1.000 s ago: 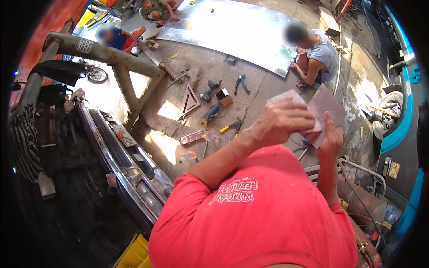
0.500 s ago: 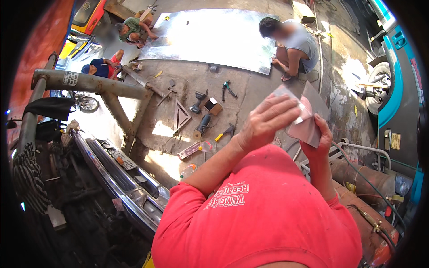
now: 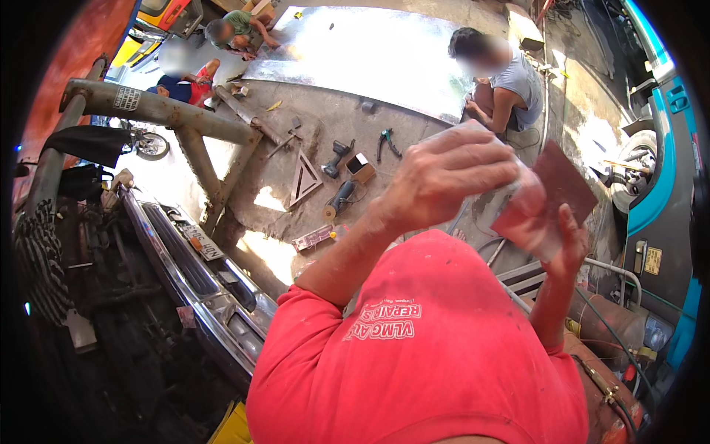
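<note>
Both hands are raised in front of the wearer, above a red-shirted torso, well clear of the concrete floor (image 3: 325,118) below. The left hand (image 3: 444,177) is curled, its fingers pressed together over the upper left part of a sheet of reddish-brown abrasive paper (image 3: 558,189). The right hand (image 3: 566,237) supports the same sheet from below and behind, thumb up along its lower edge; whether its fingers are closed at the back cannot be told. One sheet is counted, possibly with a paler, blurred layer under the left hand. The sheet lies to the right of the left hand and directly above the right hand, its long axis tilted from lower left to upper right. The right hand is judged the nearer to its centre.

On the floor are noted: one large metal sheet (image 3: 370,52) toward the far edge, one triangular steel frame (image 3: 303,179), two power tools (image 3: 339,157), one pair of pliers (image 3: 386,140). Three other persons are seated or crouched at the metal sheet. A vehicle front (image 3: 192,259) stands at the left.
</note>
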A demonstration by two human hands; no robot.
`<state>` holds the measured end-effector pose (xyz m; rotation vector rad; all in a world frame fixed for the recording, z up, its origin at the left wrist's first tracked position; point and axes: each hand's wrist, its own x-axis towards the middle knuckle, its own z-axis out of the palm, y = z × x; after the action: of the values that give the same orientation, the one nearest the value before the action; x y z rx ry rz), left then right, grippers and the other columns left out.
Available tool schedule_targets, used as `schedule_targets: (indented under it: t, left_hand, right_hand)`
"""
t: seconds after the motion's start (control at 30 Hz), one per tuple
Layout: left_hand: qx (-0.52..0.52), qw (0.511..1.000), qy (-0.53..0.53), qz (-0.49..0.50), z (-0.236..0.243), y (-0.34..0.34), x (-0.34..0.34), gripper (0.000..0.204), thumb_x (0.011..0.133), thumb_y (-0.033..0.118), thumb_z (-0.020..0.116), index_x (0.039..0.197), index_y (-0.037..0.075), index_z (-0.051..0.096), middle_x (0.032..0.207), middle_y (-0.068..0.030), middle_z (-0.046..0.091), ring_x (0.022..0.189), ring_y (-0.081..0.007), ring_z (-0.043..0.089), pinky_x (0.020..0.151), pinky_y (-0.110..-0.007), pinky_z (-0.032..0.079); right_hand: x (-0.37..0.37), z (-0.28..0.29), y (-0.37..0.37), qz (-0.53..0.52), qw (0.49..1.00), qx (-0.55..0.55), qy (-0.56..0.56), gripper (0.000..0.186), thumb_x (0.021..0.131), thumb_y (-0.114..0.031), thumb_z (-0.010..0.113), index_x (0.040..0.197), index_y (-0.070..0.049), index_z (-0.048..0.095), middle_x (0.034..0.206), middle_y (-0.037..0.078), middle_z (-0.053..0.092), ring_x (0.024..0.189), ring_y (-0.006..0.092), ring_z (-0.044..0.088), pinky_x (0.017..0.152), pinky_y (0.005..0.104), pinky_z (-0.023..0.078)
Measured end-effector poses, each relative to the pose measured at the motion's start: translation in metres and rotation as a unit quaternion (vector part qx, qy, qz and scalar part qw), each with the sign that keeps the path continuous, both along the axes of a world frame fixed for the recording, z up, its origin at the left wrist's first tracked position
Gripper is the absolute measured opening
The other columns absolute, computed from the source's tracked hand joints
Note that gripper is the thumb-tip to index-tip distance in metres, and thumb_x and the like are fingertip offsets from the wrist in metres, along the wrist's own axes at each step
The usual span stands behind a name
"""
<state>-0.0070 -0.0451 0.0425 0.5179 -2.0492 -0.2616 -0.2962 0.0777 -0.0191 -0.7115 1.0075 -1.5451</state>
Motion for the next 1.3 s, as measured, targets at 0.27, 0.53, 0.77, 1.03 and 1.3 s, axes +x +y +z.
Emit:
schedule_targets:
  t: [0.27, 0.53, 0.77, 1.03, 1.3]
  left_hand:
    - [0.111, 0.985, -0.097, -0.09, -0.059, 0.045, -0.006, 0.026, 0.094, 0.017, 0.075, 0.117, 0.023, 0.085, 0.127, 0.0013, 0.082, 0.126, -0.0212, 0.076, 0.116, -0.054, 0.055]
    - [0.026, 0.989, 0.082, -0.121, 0.002, 0.058, -0.016, 0.029, 0.092, 0.018, 0.075, 0.12, 0.019, 0.082, 0.138, -0.0043, 0.077, 0.128, -0.031, 0.073, 0.119, -0.057, 0.052]
    - [0.028, 0.993, -0.094, 0.069, -0.056, 0.022, 0.017, 0.026, 0.088, 0.008, 0.074, 0.112, 0.014, 0.081, 0.132, -0.0053, 0.075, 0.117, -0.0322, 0.075, 0.096, -0.049, 0.063]
    - [0.071, 0.997, -0.03, 0.012, -0.013, 0.014, 0.034, 0.03, 0.085, 0.001, 0.073, 0.112, 0.012, 0.08, 0.124, -0.0057, 0.077, 0.111, -0.0301, 0.076, 0.092, -0.043, 0.065]
    - [0.082, 0.996, 0.013, -0.031, -0.028, 0.016, -0.001, 0.036, 0.083, 0.006, 0.076, 0.116, 0.017, 0.085, 0.124, -0.0012, 0.083, 0.122, -0.025, 0.076, 0.11, -0.047, 0.058]
  right_hand:
    - [-0.009, -0.051, -0.017, -0.103, 0.876, -0.019, 0.471, 0.049, 0.111, -0.03, 0.07, 0.146, 0.004, 0.064, 0.128, 0.015, 0.074, 0.116, 0.0242, 0.074, 0.092, 0.0388, 0.063]
    - [-0.007, -0.066, -0.011, 0.052, 0.901, 0.122, -0.413, 0.042, 0.113, -0.037, 0.063, 0.146, -0.011, 0.065, 0.135, 0.008, 0.07, 0.114, 0.0259, 0.072, 0.092, 0.0435, 0.063]
    - [-0.002, -0.051, -0.007, 0.005, 0.997, -0.07, 0.019, 0.057, 0.101, -0.03, 0.082, 0.147, -0.001, 0.063, 0.143, 0.018, 0.067, 0.127, 0.031, 0.07, 0.106, 0.0438, 0.06]
    - [0.002, -0.015, -0.034, -0.036, 0.998, 0.017, -0.057, 0.051, 0.095, 0.003, 0.081, 0.144, -0.002, 0.069, 0.139, 0.016, 0.072, 0.126, 0.0297, 0.073, 0.108, 0.0406, 0.059]
    - [0.034, -0.012, -0.028, 0.046, 0.985, -0.012, 0.169, 0.039, 0.11, -0.019, 0.069, 0.137, 0.008, 0.07, 0.14, 0.018, 0.07, 0.124, 0.0278, 0.071, 0.103, 0.0391, 0.057]
